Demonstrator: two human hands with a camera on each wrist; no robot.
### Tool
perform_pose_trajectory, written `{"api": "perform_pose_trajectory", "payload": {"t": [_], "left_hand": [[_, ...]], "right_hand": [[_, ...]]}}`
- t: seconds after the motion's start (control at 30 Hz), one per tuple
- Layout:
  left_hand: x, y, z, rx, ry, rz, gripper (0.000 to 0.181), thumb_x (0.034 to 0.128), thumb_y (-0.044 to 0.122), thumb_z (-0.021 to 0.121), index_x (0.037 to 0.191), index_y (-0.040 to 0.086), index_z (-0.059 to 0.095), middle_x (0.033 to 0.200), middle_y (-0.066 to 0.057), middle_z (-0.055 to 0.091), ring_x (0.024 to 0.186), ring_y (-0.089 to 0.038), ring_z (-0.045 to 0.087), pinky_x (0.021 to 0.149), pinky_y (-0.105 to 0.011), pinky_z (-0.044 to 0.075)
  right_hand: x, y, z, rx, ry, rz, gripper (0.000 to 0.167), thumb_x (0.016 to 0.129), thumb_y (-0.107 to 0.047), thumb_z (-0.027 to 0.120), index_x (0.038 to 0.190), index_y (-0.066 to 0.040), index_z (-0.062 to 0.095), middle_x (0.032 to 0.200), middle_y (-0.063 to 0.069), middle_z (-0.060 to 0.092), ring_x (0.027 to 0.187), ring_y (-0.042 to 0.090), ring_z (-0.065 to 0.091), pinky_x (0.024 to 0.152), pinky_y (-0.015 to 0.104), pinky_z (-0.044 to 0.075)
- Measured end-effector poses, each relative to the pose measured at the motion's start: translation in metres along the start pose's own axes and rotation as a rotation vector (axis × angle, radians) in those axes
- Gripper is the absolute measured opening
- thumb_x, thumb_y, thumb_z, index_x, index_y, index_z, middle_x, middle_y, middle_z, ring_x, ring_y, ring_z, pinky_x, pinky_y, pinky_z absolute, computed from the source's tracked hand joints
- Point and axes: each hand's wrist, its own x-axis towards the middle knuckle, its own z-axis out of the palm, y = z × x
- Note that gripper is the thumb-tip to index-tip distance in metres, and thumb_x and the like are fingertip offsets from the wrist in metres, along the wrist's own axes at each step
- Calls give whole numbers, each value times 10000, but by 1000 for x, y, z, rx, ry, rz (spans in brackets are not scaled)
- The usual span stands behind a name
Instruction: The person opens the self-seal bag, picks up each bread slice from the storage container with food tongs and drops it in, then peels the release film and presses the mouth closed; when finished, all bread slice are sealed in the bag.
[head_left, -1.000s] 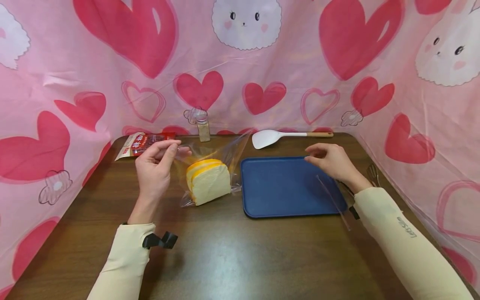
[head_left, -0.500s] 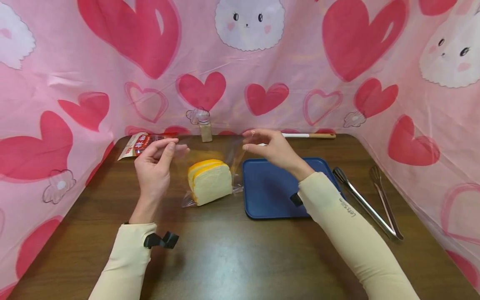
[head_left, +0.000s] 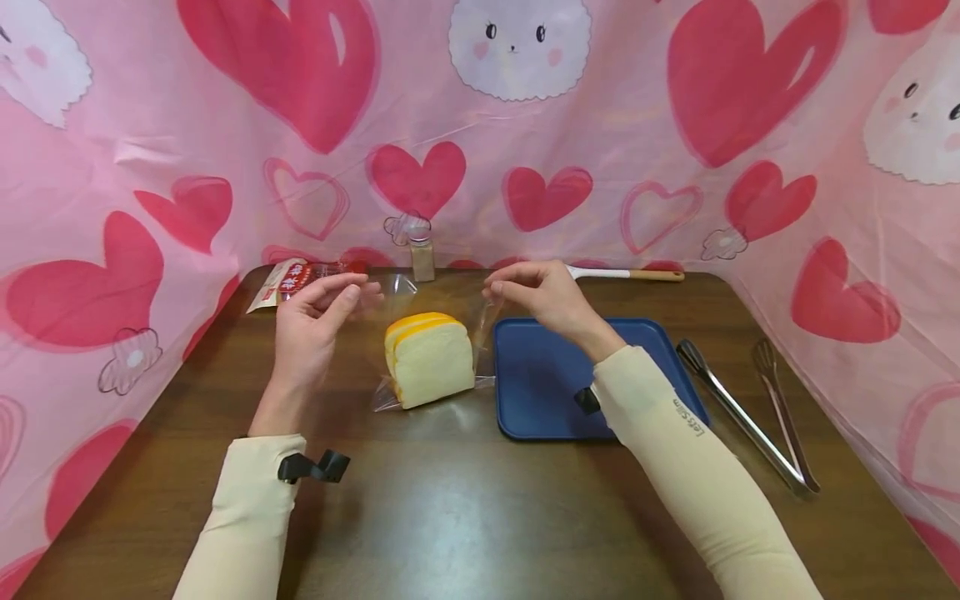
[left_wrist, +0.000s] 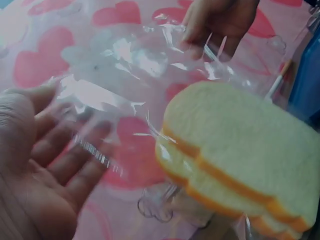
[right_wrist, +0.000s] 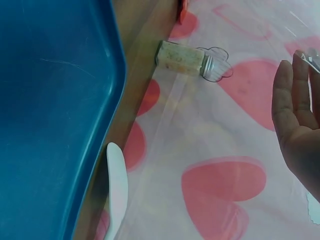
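Two slices of bread (head_left: 435, 364) with orange crusts stand upright inside a clear plastic bag (head_left: 402, 285) on the table. My left hand (head_left: 306, 329) pinches the bag's upper left side between thumb and fingers; in the left wrist view, film (left_wrist: 95, 95) stretches from that hand to the other. At the bag's upper right, my right hand (head_left: 551, 302) pinches the film between thumb and fingertips. A bit of plastic shows at its fingertips in the right wrist view. The bag's mouth is hard to make out.
A blue tray (head_left: 525, 417) lies right of the bag, with metal tongs (head_left: 742, 417) beyond it. Behind are a white spatula with a wooden handle (head_left: 652, 275), a seasoning shaker (head_left: 422, 258) and a red-and-cream packet (head_left: 273, 283). A heart-patterned curtain (head_left: 480, 125) encloses the table.
My right hand has moved left from above the tray to the bag's upper right side and now pinches it. A clear strip hanging near the right forearm is gone from view. The left hand keeps its hold.
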Motion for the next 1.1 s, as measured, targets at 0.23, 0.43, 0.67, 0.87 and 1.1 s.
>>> {"api": "perform_pose_trajectory", "payload": {"t": [0.23,0.43,0.67,0.87,1.1], "left_hand": [[1,-1,-8,3,-30,-56,171,1022,62,681,1070,-80,764,914,19,826,819,-120,791,774,-246,616],[1,12,-11,-98,-1,10,175,1017,13,665,1092,-122,749,920,-54,826,831,-188,817,808,-313,652],[2,13,-17,-103,16,16,146,1006,-2,674,1089,-73,772,931,-59,827,810,-188,815,780,-323,655],[4,4,-23,-94,-17,-11,168,1002,-19,674,1126,-113,736,931,-51,825,807,-181,810,767,-321,656],[5,3,-21,-107,12,10,188,992,-43,676,1136,-161,699,926,-56,825,805,-186,814,769,-331,660]], "right_hand": [[1,-4,-1,33,20,3,272,1003,-130,731,1218,35,751,1079,111,794,961,183,768,876,306,641],[4,-14,-4,92,44,-52,266,1006,-125,725,1206,48,750,976,36,817,894,166,787,796,276,633],[7,-10,4,163,39,-106,241,1015,-55,690,1216,72,728,954,-18,813,878,167,785,807,314,648],[8,0,9,149,47,-86,280,1018,-64,687,1248,95,701,943,-33,804,882,149,780,834,321,643],[10,1,11,164,57,-69,283,1021,-91,691,1244,81,710,943,-31,808,884,146,788,837,309,643]]}}
